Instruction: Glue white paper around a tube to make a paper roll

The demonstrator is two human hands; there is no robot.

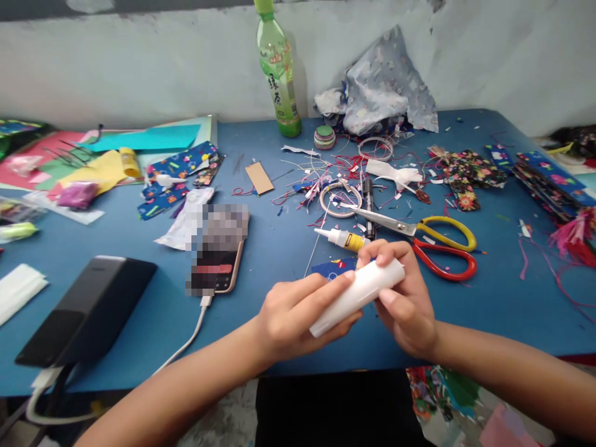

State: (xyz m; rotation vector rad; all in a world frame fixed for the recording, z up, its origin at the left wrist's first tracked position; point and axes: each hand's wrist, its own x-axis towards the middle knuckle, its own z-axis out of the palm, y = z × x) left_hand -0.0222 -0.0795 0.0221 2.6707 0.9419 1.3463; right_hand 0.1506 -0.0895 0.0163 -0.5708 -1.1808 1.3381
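Observation:
A white rolled piece [357,297], smooth and slightly shiny like paper or plastic, is held tilted above the front of the table. My left hand [302,313] grips its lower left end, fingers laid along the top and underneath. My right hand [405,298] pinches the upper right end between thumb and fingers. Just beyond the hands lie a small glue bottle [347,239] with a white nozzle, a scrap of blue patterned fabric [333,268], and scissors [437,239] with one yellow and one red handle. A black marker [368,205] lies behind the glue bottle.
A green tea bottle [279,74] stands by the wall near crumpled fabric [382,87]. Thread scraps and a ring [341,198] lie mid-table. On the left are a phone [223,248] with a cable and a black power bank [93,304]. Fabric strips [554,183] are stacked at right.

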